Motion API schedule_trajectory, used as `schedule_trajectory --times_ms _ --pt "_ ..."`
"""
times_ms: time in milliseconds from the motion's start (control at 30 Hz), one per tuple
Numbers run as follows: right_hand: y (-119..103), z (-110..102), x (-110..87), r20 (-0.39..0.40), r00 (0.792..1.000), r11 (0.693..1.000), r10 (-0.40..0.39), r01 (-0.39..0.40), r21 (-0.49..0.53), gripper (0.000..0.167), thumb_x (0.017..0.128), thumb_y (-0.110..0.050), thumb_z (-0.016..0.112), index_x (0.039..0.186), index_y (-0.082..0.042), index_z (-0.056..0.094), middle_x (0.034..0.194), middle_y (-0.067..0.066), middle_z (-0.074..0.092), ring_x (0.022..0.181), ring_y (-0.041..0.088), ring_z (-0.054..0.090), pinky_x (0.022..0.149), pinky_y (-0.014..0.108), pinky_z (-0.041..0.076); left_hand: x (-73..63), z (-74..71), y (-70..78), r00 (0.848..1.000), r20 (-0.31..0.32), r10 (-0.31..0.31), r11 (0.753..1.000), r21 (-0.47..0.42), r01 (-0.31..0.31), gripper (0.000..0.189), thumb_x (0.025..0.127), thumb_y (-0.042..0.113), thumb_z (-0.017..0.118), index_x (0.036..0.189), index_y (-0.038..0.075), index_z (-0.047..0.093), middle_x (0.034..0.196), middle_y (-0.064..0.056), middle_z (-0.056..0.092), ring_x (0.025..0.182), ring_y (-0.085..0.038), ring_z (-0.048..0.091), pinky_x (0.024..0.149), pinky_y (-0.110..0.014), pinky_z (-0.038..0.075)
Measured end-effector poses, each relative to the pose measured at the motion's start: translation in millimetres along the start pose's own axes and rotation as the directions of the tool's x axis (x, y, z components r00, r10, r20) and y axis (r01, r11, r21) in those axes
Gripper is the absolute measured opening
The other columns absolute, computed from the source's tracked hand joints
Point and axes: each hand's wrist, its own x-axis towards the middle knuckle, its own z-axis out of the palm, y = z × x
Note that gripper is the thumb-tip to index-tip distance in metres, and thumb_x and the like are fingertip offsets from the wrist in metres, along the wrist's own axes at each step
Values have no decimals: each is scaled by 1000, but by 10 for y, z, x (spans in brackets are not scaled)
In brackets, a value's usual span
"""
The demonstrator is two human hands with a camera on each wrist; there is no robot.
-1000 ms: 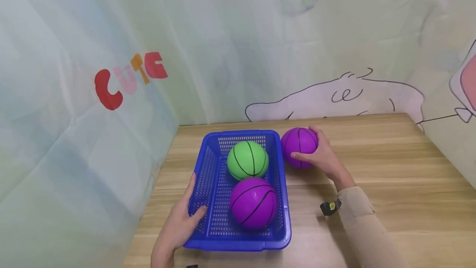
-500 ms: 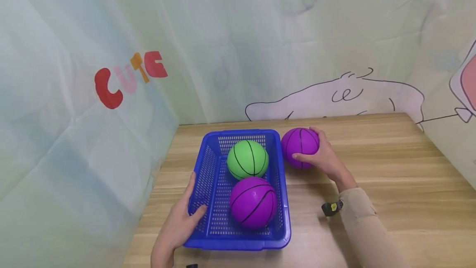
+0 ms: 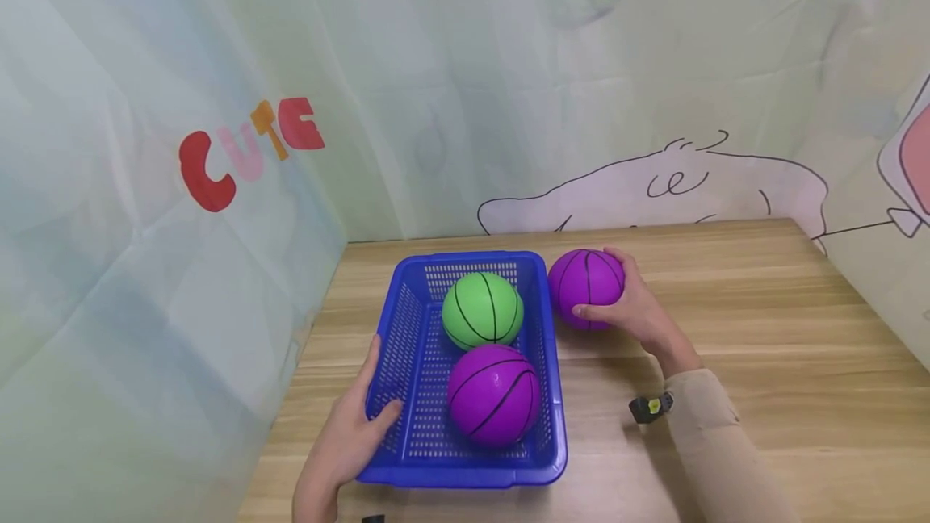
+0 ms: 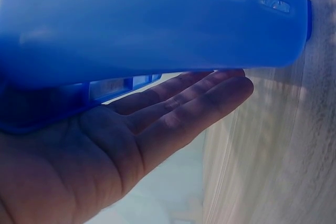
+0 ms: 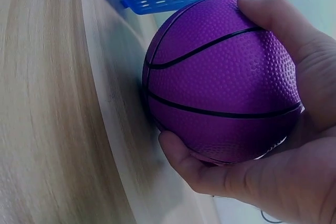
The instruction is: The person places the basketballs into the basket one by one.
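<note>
My left hand [image 3: 347,426] grips the left side of a blue plastic basket [image 3: 465,476], thumb over the rim and fingers along the outside. In the left wrist view those fingers [image 4: 184,114] stretch beside the basket's wall [image 4: 157,40]. Inside the basket, on its right side, a green mini basketball [image 3: 483,311] lies behind a purple mini basketball [image 3: 494,395]. Just outside the basket's right rim, my right hand [image 3: 639,305] holds a second purple mini basketball [image 5: 220,82] with thumb and fingers spread around it.
The basket stands on a wood-grain table [image 3: 748,345]. Behind the table and along its left hangs a printed cloth backdrop [image 3: 436,103] with cartoon drawings and coloured letters. A black wrist device [image 3: 650,407] sits at the right sleeve.
The right hand and its purple basketball have shifted very slightly to the right, and the ball's seams have turned a little. The left hand and the basket hold still.
</note>
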Motion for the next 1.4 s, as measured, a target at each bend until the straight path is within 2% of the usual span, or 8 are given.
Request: schedule_trajectory --times_ms 300,533,900,1233,1400 --pt "-19 6 -31 -22 1000 1000 -7 7 4 122 85 -18 97 176 -18 16 169 32 37 145 57 52 117 70 50 -4 -2 12 1000 -4 -3 1000 2 3 96 108 9 66 181 31 7 180 -21 30 140 -43 64 122 -67 45" --pt "-130 -72 -64 -73 996 999 -54 54 0 124 84 -16 97 176 -20 14 172 30 33 149 57 48 115 71 51 -5 1 22 1000 -1 -12 1000 0 12 97 108 10 66 181 31 7 180 -21 29 140 -43 64 122 -68 45" --pt "-622 -231 -278 -141 976 986 -165 159 -56 131 79 -19 102 177 -35 16 173 24 33 148 54 50 111 71 54 2 -3 29 1000 -1 -6 1000 9 6 97 107 7 65 182 28 5 182 -19 25 152 -48 53 127 -68 37" --pt "-1039 -322 -545 -199 945 963 -258 236 -127 134 76 -16 104 173 -49 17 173 20 35 144 52 52 106 72 57 -7 1 22 1000 -10 10 1000 15 -10 97 107 7 66 182 25 6 181 -21 27 148 -49 56 125 -68 39" --pt "-1183 -362 -659 -217 935 956 -281 252 -152 138 74 -13 105 174 -52 17 174 16 34 143 49 53 103 65 60 -5 7 10 999 -14 31 999 9 -31 97 107 6 66 182 25 7 180 -23 29 146 -48 58 124 -69 42"
